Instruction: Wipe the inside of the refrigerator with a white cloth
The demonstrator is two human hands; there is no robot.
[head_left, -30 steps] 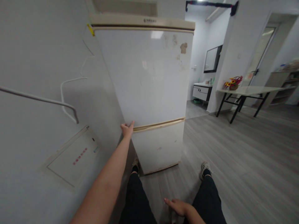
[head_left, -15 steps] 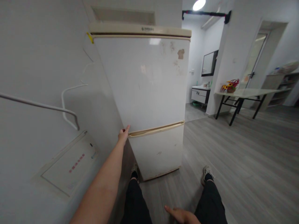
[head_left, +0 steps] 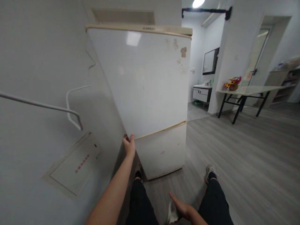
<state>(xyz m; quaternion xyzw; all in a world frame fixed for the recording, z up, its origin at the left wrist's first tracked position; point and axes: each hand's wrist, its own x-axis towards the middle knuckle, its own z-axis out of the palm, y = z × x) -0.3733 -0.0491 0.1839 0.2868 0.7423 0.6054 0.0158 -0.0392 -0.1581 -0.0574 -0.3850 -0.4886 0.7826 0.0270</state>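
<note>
See dark lettering on top trim [head_left: 168,30] of white fridge [head_left: 161,142], too blurred to read. See row of red chars. on wall panel [head_left: 76,176], far L, also illegible, w/ small dark & greenish marks nearby. Find fridge straight ahead, beside L wall [head_left: 35,134], w/ upper door [head_left: 150,81] slightly ajar at L edge. Grip bottom L corner of upper door w/ L hand [head_left: 129,145]: thumb on front, fingers curled round edge. Hold R hand [head_left: 184,208] low betw. legs [head_left: 140,197], one digit extended; see whitish item [head_left: 172,214] right beside, can't tell whether grasped.
</note>
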